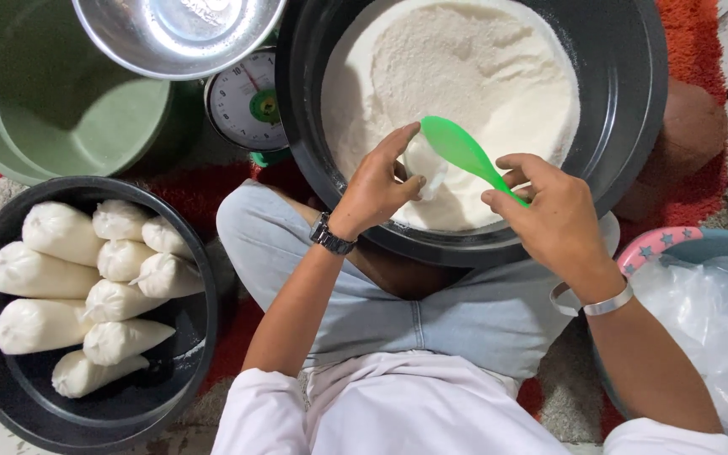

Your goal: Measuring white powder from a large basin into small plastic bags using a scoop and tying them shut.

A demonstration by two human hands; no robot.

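While we sit cross-legged over the flour, both our hands are busy at the big black basin [634,93].
At far left lies a black tub [141,396] of filled, tied bags [40,274]; our left hand [377,185] curls closed around a small clear bag [425,164] above the white flour [457,67]; our right hand [554,219] pinches the handle of a green scoop [457,147], its bowl at the bag's mouth; loose plastic bags [709,324] lie at right.

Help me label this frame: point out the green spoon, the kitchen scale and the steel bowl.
green spoon [458,147], head view, on its scoop.
kitchen scale [246,103], head view, on its white dial.
steel bowl [174,29], head view, on its inner wall.
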